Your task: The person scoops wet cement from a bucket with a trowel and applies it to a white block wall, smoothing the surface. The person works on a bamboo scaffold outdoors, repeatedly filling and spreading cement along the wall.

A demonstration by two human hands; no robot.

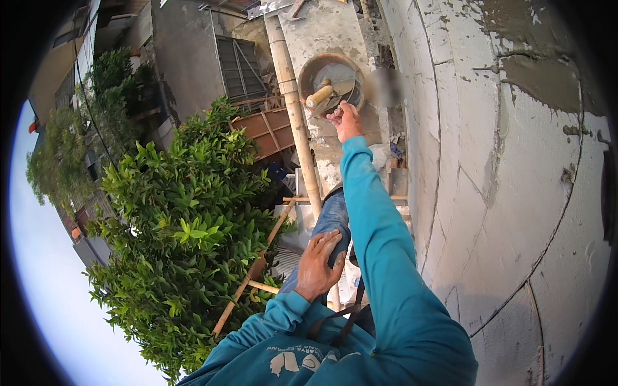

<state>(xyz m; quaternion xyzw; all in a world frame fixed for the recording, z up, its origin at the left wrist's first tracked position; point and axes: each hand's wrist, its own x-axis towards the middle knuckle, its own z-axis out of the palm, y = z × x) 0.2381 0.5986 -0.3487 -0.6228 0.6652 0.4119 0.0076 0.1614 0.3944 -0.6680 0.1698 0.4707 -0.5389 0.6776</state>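
Note:
My right hand (347,121) reaches out over the near rim of a round bucket (305,78) holding wet grey mortar (336,72). Its fingers are bent but apart, and I make out nothing held in them. Just left of those fingers, a tool with a thick wooden handle (320,96), apparently a trowel, lies in the bucket; its far part is hard to make out. My left hand (318,267) rests on my thigh, over the blue jeans (333,215), fingers stretched out and holding nothing. Greyish smears mark its skin.
A pale block wall (476,193) with dark joints and a wet mortar patch (544,80) rises at right. Left of the bucket runs a long bamboo pole (293,103). Leafy branches (187,238) and a wooden strut (248,280) fill the left. The bucket stands on a mortar-spattered board (315,32).

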